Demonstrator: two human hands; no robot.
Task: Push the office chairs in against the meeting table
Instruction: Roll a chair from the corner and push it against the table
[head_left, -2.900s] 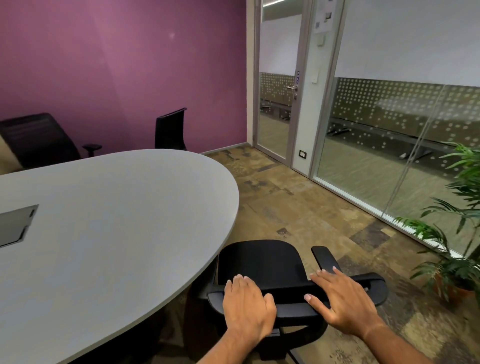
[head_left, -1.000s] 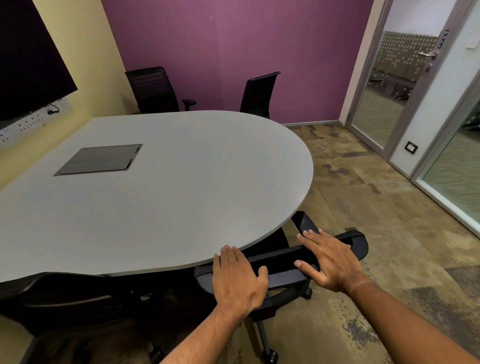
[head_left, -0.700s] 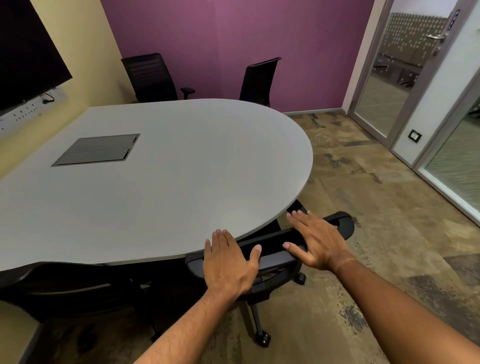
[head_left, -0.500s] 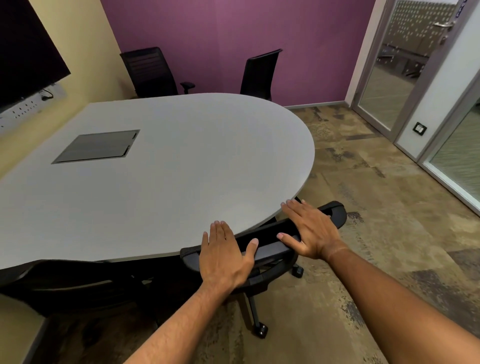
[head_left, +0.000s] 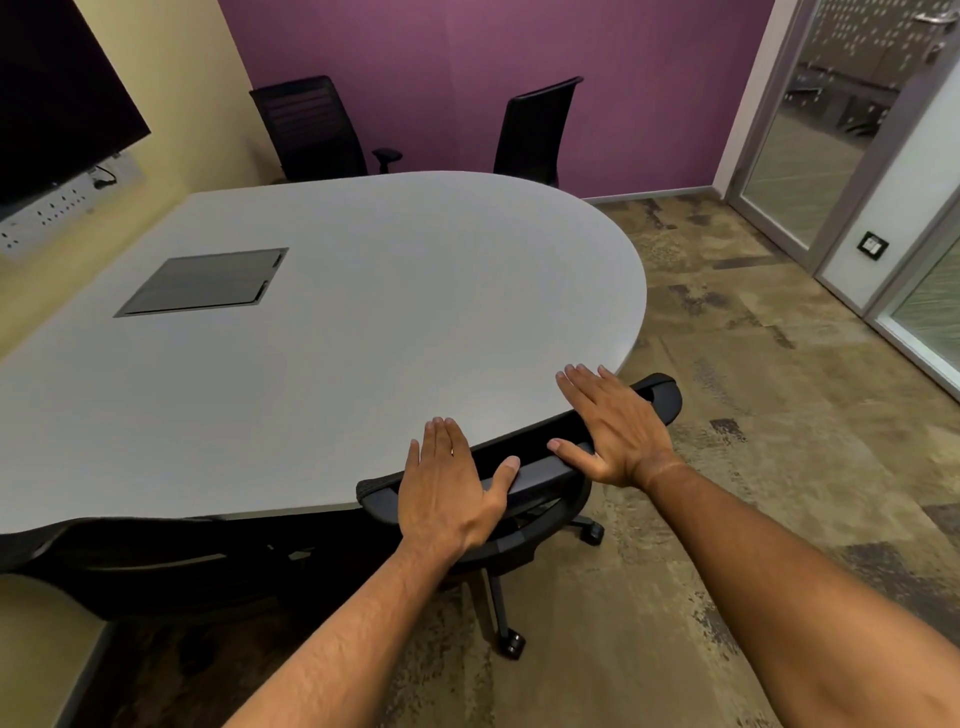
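A black office chair (head_left: 537, 451) stands at the near right curve of the grey meeting table (head_left: 363, 353), its backrest top against the table edge and its seat hidden under the top. My left hand (head_left: 447, 486) lies over the backrest's left part, fingers straight over the table edge, thumb along the near face. My right hand (head_left: 615, 426) rests the same way on the right part. Two more black chairs, one far left (head_left: 311, 130) and one far right (head_left: 535, 130), stand at the far side. A fourth chair (head_left: 156, 566) sits tucked at the near left.
A metal cable hatch (head_left: 202, 280) is set in the tabletop. A dark wall screen (head_left: 52, 88) and a socket strip (head_left: 47, 215) are on the left wall. Glass door and partitions (head_left: 810, 150) line the right. The chair's castor legs (head_left: 511, 644) stick out over patterned carpet (head_left: 753, 389).
The chair has rolled in toward the table with both hands on its backrest; its seat and armrest have gone under the tabletop, and my arms are stretched further forward.
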